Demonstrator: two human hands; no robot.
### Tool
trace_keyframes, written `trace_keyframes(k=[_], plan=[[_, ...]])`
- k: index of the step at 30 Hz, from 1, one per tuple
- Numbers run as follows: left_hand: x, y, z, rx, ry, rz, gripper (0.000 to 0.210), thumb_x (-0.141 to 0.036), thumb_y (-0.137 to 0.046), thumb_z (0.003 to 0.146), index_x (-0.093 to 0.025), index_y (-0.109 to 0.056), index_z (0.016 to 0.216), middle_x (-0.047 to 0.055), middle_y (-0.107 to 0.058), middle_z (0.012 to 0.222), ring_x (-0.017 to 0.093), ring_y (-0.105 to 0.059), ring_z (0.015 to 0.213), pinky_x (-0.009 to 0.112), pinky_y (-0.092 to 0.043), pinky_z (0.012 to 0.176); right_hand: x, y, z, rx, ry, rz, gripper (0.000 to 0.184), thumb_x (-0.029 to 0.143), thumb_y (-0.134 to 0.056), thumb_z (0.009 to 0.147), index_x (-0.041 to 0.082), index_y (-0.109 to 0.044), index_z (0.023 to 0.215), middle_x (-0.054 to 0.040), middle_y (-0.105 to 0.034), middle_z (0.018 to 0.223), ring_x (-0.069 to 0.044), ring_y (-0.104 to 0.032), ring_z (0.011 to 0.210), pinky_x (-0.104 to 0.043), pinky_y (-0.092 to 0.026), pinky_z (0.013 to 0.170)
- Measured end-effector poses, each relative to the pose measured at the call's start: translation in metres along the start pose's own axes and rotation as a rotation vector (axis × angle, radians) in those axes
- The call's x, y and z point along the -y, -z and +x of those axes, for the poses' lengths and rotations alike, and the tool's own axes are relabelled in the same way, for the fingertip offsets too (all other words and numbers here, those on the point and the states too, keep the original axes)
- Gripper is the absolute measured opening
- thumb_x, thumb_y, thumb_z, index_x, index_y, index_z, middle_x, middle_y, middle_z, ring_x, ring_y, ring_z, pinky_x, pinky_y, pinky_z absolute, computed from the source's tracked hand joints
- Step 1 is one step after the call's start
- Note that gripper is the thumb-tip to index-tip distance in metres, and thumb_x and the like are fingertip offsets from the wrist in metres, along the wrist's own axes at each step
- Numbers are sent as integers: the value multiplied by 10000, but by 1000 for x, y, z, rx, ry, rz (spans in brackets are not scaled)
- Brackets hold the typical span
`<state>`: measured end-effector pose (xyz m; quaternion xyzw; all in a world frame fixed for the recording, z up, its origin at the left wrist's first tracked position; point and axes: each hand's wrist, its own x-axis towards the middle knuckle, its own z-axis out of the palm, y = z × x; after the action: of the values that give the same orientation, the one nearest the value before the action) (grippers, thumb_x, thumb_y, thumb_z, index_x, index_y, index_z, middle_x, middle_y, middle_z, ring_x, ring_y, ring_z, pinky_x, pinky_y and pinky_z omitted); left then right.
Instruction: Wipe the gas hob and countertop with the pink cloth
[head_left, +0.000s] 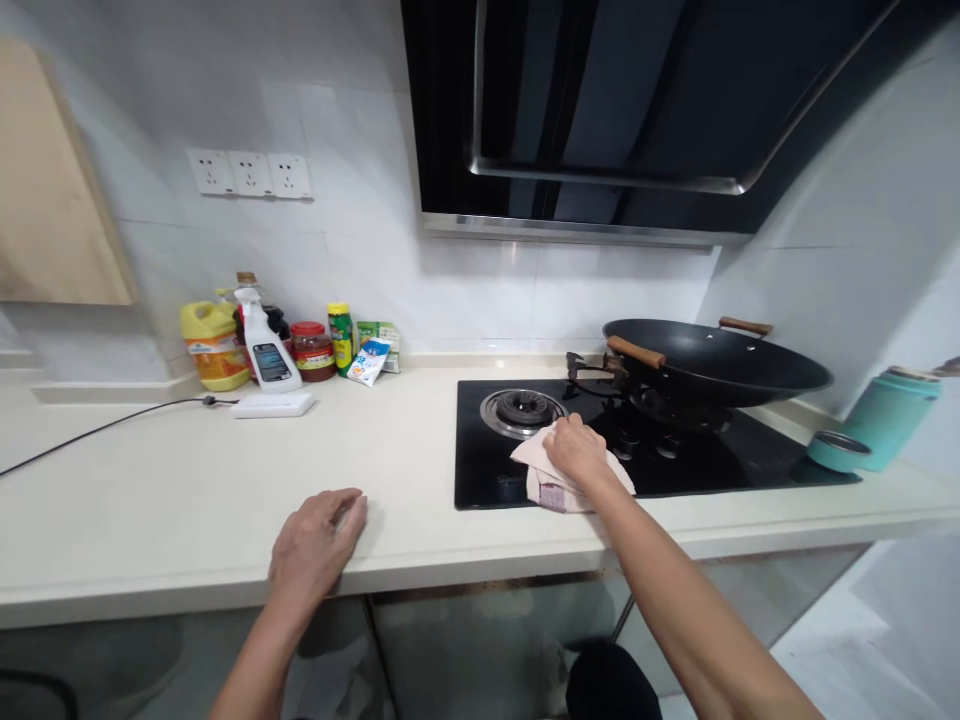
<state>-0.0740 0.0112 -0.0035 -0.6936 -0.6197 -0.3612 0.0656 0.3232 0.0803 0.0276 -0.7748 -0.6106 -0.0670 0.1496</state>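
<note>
My right hand (pixel 576 448) is closed on a pale pink cloth (pixel 559 490) and presses it onto the black glass stovetop (pixel 487 480). The cloth lies bunched at the stovetop's front edge, just in front of the left burner (pixel 525 408). Part of it hangs over onto the counter edge. My left hand (pixel 319 535) rests on the white countertop (pixel 405 470) near its front edge, left of the stove. Its fingers are loosely bent with the thumb apart, and nothing shows in it.
A black wok (pixel 720 365) with wooden handles sits over the right burner. Beyond it stand a teal flask (pixel 900 415) and a teal cup (pixel 838 452). Along the wall are a spray bottle (pixel 266 345), a yellow jug (pixel 214 345) and a red-lidded jar (pixel 312 352). A range hood (pixel 600 110) hangs above.
</note>
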Motion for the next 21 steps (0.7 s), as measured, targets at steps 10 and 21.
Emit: trace_keyframes(k=[10, 21], plan=[[10, -6, -2, -37, -50, -62, 362, -521, -481, 913, -244, -711, 948, 36, -764, 981, 245, -692, 971, 368, -500, 855, -37, 9, 83, 91, -138, -18, 406, 325, -334, 988, 156, -640, 1193, -157, -562, 1205, -244, -671, 969, -349, -496, 839], [12, -8, -4, -75, -89, -73, 393, -562, -470, 927, -248, -707, 938, 63, -771, 960, 256, -708, 916, 383, -520, 818, -83, 29, 141, 245, -226, -199, 510, 558, -530, 906, 254, -668, 1291, -187, -445, 1487, -440, -476, 1309, -610, -373, 1011]])
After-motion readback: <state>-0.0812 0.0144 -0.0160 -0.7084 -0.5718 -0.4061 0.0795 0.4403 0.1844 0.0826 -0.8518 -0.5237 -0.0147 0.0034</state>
